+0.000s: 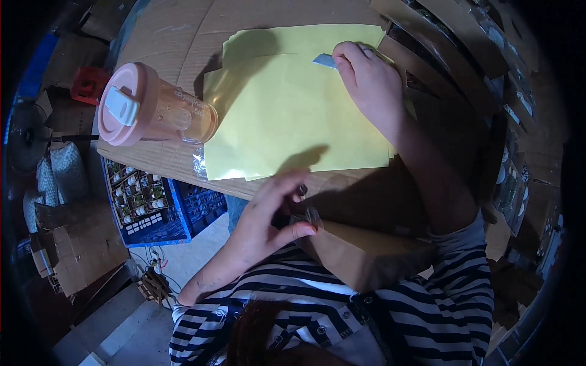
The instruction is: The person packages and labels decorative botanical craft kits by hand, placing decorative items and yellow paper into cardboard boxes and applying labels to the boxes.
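Note:
Yellow paper sheets (pixel 293 116) lie in a loose stack on the cardboard-covered table (pixel 177 30). Over their far right part, my right hand (pixel 371 79) is closed on a small flat blue-grey piece with a slanted end (pixel 324 60), which looks like a blade. My left hand (pixel 268 210) is at the near edge of the table, fingers curved and thumb apart. Its thumb tip touches or hovers by the corner of a brown cardboard box (pixel 360 250) against my striped shirt. Clear film (pixel 312 216) sticks up at that corner. What lies behind the left fingers is hidden.
A pink-lidded clear tumbler (pixel 152 107) stands at the table's left, beside a red object (pixel 90 84). Below it, a blue crate (pixel 159 229) holds small items in compartments. Cardboard cartons (pixel 452 43) crowd the right. More cardboard (pixel 85 244) sits at lower left.

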The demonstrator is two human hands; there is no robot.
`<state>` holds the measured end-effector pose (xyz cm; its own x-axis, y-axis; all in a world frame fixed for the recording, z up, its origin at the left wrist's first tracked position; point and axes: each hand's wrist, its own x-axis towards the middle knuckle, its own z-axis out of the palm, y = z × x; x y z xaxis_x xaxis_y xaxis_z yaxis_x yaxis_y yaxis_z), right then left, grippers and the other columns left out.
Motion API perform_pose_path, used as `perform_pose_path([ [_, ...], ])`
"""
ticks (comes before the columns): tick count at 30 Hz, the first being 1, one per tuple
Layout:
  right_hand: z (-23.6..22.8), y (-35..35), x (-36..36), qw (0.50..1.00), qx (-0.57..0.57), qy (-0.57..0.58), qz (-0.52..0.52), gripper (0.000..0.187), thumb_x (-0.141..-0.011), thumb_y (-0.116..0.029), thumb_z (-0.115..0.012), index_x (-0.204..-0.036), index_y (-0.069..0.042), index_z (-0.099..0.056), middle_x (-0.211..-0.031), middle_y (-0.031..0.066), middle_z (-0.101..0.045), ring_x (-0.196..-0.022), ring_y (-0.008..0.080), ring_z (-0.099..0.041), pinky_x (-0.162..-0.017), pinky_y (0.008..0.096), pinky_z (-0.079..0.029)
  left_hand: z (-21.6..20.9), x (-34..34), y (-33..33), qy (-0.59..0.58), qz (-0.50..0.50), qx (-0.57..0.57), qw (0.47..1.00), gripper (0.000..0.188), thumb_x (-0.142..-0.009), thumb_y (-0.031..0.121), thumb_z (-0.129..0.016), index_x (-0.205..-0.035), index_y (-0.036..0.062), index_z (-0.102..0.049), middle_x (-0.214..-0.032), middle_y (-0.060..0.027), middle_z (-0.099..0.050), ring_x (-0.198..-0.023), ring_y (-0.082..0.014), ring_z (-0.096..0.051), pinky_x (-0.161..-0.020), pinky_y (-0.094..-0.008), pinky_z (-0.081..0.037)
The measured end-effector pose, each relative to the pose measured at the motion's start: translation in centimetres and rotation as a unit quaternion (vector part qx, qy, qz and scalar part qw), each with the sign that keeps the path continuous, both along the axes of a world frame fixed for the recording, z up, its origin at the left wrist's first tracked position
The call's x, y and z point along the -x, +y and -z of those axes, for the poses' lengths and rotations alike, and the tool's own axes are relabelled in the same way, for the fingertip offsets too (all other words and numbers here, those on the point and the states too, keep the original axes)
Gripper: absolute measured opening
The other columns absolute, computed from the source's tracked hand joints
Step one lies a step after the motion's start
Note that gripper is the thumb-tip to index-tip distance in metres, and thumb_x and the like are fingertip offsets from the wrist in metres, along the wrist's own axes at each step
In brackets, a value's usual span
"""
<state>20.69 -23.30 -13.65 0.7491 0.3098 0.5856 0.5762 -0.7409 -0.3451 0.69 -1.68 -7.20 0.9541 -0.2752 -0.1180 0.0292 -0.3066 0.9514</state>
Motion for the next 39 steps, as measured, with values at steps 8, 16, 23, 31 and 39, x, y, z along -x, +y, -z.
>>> perform_pose_path([
  [8,-0.5,0.2,0.4,1.000,-0.004,0.006,0.000,0.010,-0.099,-0.022,-0.055,-0.099,-0.013,-0.057,-0.081,0.0100,-0.065,-0.070,0.0321,-0.066,-0.058,0.0438,-0.052,1.1,0.7,1.1,-0.161,0.200,-0.073,0.964,0.036,-0.086,0.026,-0.075,-0.118,0.0102,-0.070,-0.123,-0.0081,-0.064,-0.115,-0.0293,-0.057,-0.099,-0.0418,-0.046],
  [16,-0.6,0.0,0.0,1.000,0.000,0.024,0.005,0.010,-0.100,-0.023,-0.054,-0.098,-0.013,-0.056,-0.082,0.0107,-0.065,-0.074,0.0337,-0.066,-0.059,0.0465,-0.051,0.8,3.5,3.1,0.012,0.023,-0.151,0.988,0.045,-0.095,0.042,-0.065,-0.123,0.0064,-0.063,-0.110,-0.0166,-0.064,-0.089,-0.0321,-0.068,-0.078,-0.0394,-0.055],
  [23,-0.7,0.5,-0.1,0.998,0.024,0.055,0.023,0.012,-0.101,-0.024,-0.052,-0.101,-0.013,-0.056,-0.091,0.0126,-0.065,-0.081,0.0370,-0.065,-0.067,0.0489,-0.051,5.8,5.9,3.1,0.046,0.121,-0.132,0.983,0.060,-0.088,0.022,-0.076,-0.140,0.0167,-0.046,-0.133,-0.0206,-0.060,-0.119,-0.0390,-0.062,-0.100,-0.0435,-0.052],
  [31,0.6,0.0,-0.1,0.999,0.021,0.000,0.024,0.013,-0.102,-0.027,-0.051,-0.099,-0.014,-0.054,-0.082,0.0116,-0.064,-0.070,0.0352,-0.066,-0.057,0.0486,-0.050,9.9,6.1,0.0,0.051,0.105,0.119,0.986,0.042,-0.092,0.004,-0.064,-0.133,0.0071,-0.059,-0.136,-0.0074,-0.049,-0.133,-0.0243,-0.044,-0.111,-0.0382,-0.040],
  [39,-0.3,0.3,0.0,0.999,0.018,0.026,0.013,0.013,-0.101,-0.026,-0.050,-0.101,-0.014,-0.055,-0.085,0.0125,-0.065,-0.071,0.0358,-0.066,-0.059,0.0492,-0.052,-0.6,4.7,6.3,-0.106,0.027,0.318,0.942,0.059,-0.082,0.029,-0.083,-0.126,0.0104,-0.049,-0.134,-0.0150,-0.049,-0.134,-0.0347,-0.049,-0.109,-0.0488,-0.039],
])
